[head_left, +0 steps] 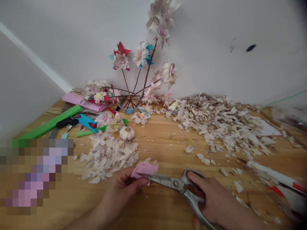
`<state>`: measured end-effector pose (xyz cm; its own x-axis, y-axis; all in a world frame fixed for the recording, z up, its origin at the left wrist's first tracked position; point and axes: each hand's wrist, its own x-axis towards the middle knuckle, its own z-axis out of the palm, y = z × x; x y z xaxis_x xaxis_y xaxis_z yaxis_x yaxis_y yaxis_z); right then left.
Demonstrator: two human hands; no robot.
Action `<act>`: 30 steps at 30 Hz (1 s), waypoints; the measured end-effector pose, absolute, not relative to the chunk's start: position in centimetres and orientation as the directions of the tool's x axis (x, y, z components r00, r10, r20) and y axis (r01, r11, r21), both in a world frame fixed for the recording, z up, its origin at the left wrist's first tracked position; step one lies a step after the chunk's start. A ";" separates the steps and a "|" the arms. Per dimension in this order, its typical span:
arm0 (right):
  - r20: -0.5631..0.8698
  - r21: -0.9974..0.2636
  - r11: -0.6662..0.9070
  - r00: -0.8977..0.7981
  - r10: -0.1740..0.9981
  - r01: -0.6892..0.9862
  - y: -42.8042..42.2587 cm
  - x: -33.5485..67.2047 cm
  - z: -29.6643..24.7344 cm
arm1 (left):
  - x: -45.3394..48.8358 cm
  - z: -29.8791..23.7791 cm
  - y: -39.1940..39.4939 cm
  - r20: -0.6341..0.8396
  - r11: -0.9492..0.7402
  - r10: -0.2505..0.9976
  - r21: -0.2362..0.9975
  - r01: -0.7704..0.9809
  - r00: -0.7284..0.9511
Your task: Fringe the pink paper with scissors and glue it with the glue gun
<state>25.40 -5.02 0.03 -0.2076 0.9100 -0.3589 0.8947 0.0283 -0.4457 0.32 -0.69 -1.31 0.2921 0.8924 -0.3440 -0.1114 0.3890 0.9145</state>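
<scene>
Pinched between the thumb and fingers of my left hand (122, 188) is a small piece of pink crepe paper (144, 168) with a fringed right edge. My right hand (211, 195) grips the handles of grey metal scissors (176, 183). Their blades point left and lie against the pink paper near my left thumb. Whether the blade tips are fully closed on the paper, I cannot tell. Beyond my left hand spreads a heap of pale dried petals (115, 156), with a garlic bulb (127, 133) at its far edge.
Handmade flowers on twig stems (146, 73) lean from a clear bowl (129, 105) by the wall. A large heap of garlic-skin scraps (216, 121) covers the back right. Green paper (52, 123) and a blue strip (86, 122) lie at left. A white-and-red tool (275, 175) is at right.
</scene>
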 end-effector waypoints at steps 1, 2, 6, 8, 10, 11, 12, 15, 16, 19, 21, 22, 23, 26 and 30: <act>-0.355 -0.442 0.031 -0.207 0.912 0.896 -5.0 25.4 0.1 | 0.3 -1.3 -0.7 -0.351 0.397 0.887 0.912 -0.107 0.300; -0.353 -0.441 0.035 -0.209 0.912 0.897 -4.9 25.4 0.2 | 0.3 -1.3 -0.7 -0.357 0.402 0.885 0.910 -0.104 0.300; -0.365 -0.449 0.036 -0.220 0.905 0.893 -4.8 25.3 0.5 | 0.4 -1.2 -0.7 -0.354 0.397 0.894 0.910 -0.119 0.274; -0.373 -0.460 0.029 -0.223 0.901 0.888 -4.7 25.2 0.5 | 0.4 -1.0 -0.7 -0.348 0.389 0.899 0.913 -0.121 0.267; -0.380 -0.471 0.022 -0.225 0.897 0.882 -4.7 25.2 0.4 | 0.5 -0.7 -0.6 -0.348 0.388 0.899 0.914 -0.115 0.267; -0.382 -0.476 0.022 -0.229 0.895 0.879 -4.7 25.2 0.4 | 0.5 -0.5 -0.5 -0.350 0.389 0.898 0.915 -0.110 0.266; -0.382 -0.481 0.023 -0.233 0.894 0.876 -4.7 25.2 0.4 | 0.5 -0.4 -0.5 -0.354 0.392 0.896 0.914 -0.103 0.268; -0.373 -0.488 0.030 -0.239 0.896 0.872 -4.7 25.3 0.3 | 0.6 -0.2 -0.4 -0.372 0.405 0.890 0.911 -0.081 0.263; -0.368 -0.489 0.031 -0.238 0.899 0.872 -4.7 25.3 0.3 | 0.6 -0.3 -0.4 -0.370 0.401 0.894 0.912 -0.081 0.253; -0.369 -0.487 0.025 -0.231 0.900 0.873 -4.8 25.3 0.3 | 0.6 -0.6 -0.5 -0.360 0.385 0.906 0.920 -0.079 0.223; -0.376 -0.482 0.024 -0.232 0.897 0.876 -4.8 25.2 0.2 | 0.6 -0.8 -0.5 -0.356 0.381 0.908 0.921 -0.078 0.222; -0.376 -0.477 0.027 -0.231 0.897 0.879 -4.8 25.2 0.2 | 0.6 -0.8 -0.5 -0.354 0.380 0.908 0.921 -0.082 0.226; -0.374 -0.472 0.031 -0.232 0.898 0.881 -4.9 25.2 0.2 | 0.6 -0.8 -0.5 -0.350 0.378 0.908 0.922 -0.089 0.229; -0.362 -0.464 0.040 -0.231 0.903 0.885 -4.9 25.1 0.3 | 0.6 -0.6 -0.5 -0.357 0.390 0.902 0.915 -0.103 0.242; -0.362 -0.459 0.025 -0.212 0.908 0.888 -4.8 25.0 0.4 | 0.7 -0.2 -0.4 -0.378 0.418 0.887 0.901 -0.115 0.266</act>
